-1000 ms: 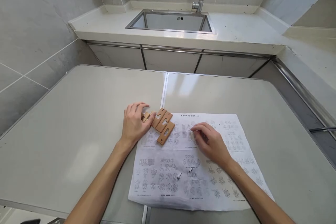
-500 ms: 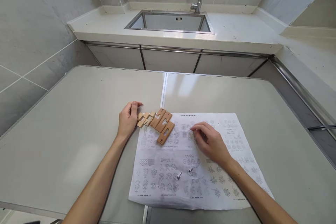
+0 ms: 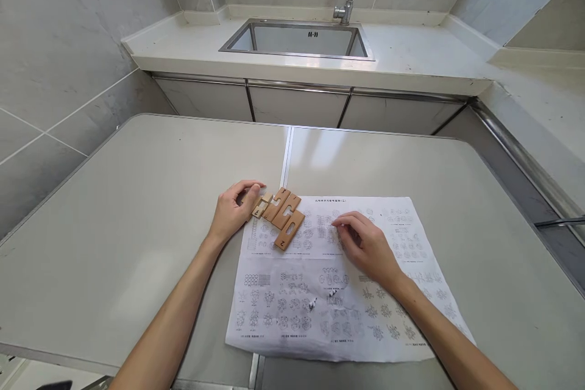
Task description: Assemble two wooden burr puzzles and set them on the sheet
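Observation:
My left hand (image 3: pixel 236 210) lies at the left end of a slanting row of flat wooden puzzle pieces. Its thumb and curled fingers close over the end of the row, covering the small pale pieces there. One small pale piece (image 3: pixel 261 206) marked 3 shows beside the thumb. To its right lie brown slotted pieces (image 3: pixel 286 212), touching side by side, and a brown piece (image 3: pixel 289 230) marked 2 is lowest. The row rests partly on a printed sheet (image 3: pixel 311 268). Over the sheet's right half rests my right hand (image 3: pixel 365 245), fingers loosely bent and apart, with nothing visible in it.
The sheet bears rows of small line diagrams, and small black-and-white bits (image 3: pixel 312 304) lie on it. A pale table (image 3: pixel 114 225) with a central seam (image 3: pixel 287 155) carries everything. Beyond it stand a counter (image 3: pixel 411 49), a sink (image 3: pixel 292 42) and a tap (image 3: pixel 345 11).
My left hand has shifted right over the row and now hides small pale pieces that showed before. My right hand and the brown pieces stay almost unchanged.

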